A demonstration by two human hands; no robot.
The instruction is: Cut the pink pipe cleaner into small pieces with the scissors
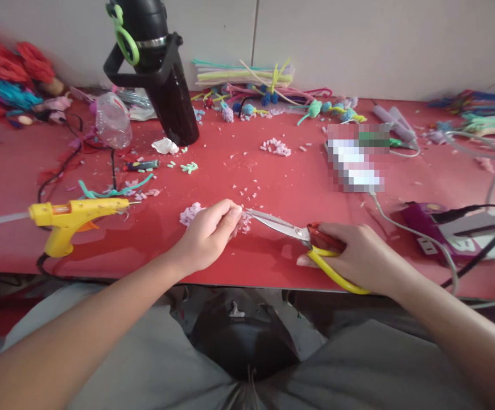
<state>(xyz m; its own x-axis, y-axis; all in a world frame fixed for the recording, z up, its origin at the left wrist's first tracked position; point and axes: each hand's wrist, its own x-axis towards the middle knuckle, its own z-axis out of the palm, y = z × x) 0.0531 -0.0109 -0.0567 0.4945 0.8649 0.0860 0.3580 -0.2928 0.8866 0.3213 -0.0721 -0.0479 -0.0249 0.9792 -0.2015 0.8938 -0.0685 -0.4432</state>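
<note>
Over the front of the red table, my right hand [354, 250] grips a pair of scissors [284, 226] with red and yellow handles. Their blades point left, and the tips reach the fingertips of my left hand [213, 230]. That hand is closed in a pinch; whatever sits between thumb and finger is too small to make out. Small pale pink cut pieces [191, 213] lie in a pile just behind my left hand. More pink bits are scattered beneath the blade tips, partly hidden by the fingers.
A yellow glue gun [77, 219] lies at left, its black cord running along the table edge. Behind stand a black flask [168, 91] and a clear plastic cup [114, 121]. Pipe cleaners [243, 75] line the wall. At right are a purple box [439, 230] and loose cables.
</note>
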